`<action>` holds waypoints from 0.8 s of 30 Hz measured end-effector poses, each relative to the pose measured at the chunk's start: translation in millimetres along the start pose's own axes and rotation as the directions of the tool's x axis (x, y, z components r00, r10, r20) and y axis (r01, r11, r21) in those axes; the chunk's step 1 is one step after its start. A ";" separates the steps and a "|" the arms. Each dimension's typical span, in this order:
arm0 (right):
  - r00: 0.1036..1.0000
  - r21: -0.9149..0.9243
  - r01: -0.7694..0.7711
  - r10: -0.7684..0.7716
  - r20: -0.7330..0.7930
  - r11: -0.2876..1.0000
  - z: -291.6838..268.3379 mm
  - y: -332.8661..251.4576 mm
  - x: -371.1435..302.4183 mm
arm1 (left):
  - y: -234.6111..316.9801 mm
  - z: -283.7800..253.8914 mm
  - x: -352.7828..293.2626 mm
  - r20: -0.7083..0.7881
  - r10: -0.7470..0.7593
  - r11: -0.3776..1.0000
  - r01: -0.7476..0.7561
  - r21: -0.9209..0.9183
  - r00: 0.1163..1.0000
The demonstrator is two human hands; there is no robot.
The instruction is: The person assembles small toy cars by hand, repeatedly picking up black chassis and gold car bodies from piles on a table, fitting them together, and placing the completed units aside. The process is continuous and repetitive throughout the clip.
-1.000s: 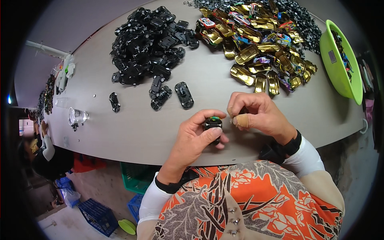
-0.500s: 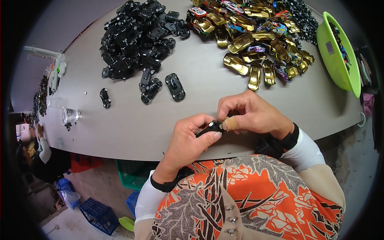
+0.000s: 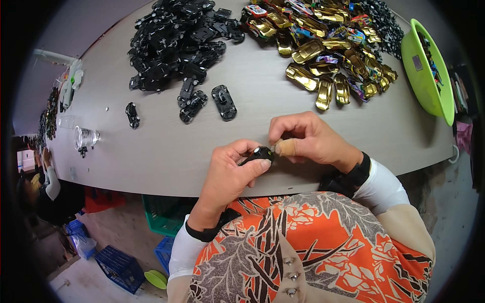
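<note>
My left hand (image 3: 226, 169) grips a small black toy car chassis (image 3: 263, 152) near the table's front edge, with a pale round wheel showing at its top. Against the chassis's right end, my right hand (image 3: 312, 141) pinches thumb and fingers together; a tan bandage wraps the thumb. What lies between those fingers is too small and hidden to name. Farther off, a single chassis (image 3: 224, 102) lies apart from a large heap of black chassis (image 3: 169, 53). Gold toy car bodies (image 3: 306, 51), some with coloured prints, are piled at the far right.
On the right edge leans a lime-green basin (image 3: 415, 63) with coloured pieces inside. Small dark parts (image 3: 389, 28) are heaped behind it. A clear plastic cup (image 3: 85, 137) stands left. Crates, one of them blue (image 3: 119, 268), sit on the floor. Another person (image 3: 53, 184) works at far left.
Both hands have shifted slightly left and away from me with the chassis. The chassis has tilted a little in my left hand's grip. The heaps look the same.
</note>
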State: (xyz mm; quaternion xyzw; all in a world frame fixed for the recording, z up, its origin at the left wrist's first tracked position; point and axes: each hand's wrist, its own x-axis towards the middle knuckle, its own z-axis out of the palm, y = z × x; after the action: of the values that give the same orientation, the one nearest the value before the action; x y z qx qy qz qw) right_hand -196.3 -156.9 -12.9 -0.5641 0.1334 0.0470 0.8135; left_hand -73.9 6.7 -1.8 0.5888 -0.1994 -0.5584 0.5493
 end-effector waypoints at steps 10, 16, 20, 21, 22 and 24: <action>0.974 -0.367 0.215 -0.225 0.015 0.905 13.1 12.8 5.0 | -9.6 -1.5 -1.3 -0.016 0.024 0.996 -0.022 0.088 1.000; 0.985 -0.383 0.142 -0.092 0.147 0.913 28.4 7.9 0.7 | -14.6 -16.6 -27.8 -0.035 0.134 0.917 -0.110 0.383 0.990; 0.947 -0.643 0.245 -0.322 -0.002 0.725 2.9 -11.5 0.1 | -17.2 -62.5 -81.8 -0.201 0.083 0.938 -0.009 0.346 0.976; 0.861 -0.809 0.258 -0.506 -0.057 0.528 -11.7 -9.8 2.4 | -22.5 -75.7 -99.8 -0.268 0.077 0.945 0.016 0.327 0.960; 0.789 -0.916 0.182 -0.609 -0.081 0.358 -23.9 -16.2 3.9 | -27.6 -87.6 -117.0 -0.335 0.070 0.952 0.037 0.305 0.940; 0.718 -0.961 0.003 -0.670 -0.190 0.276 -34.9 -30.6 8.2 | -45.7 -108.3 -146.9 -0.467 -0.008 0.949 0.153 0.275 0.884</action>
State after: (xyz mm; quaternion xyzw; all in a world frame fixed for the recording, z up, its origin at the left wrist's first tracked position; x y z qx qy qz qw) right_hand -187.2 -201.0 1.1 -0.9153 0.1877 -0.2445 0.2591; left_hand -39.8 191.8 -1.7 0.7895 -0.1222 -0.3881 0.4595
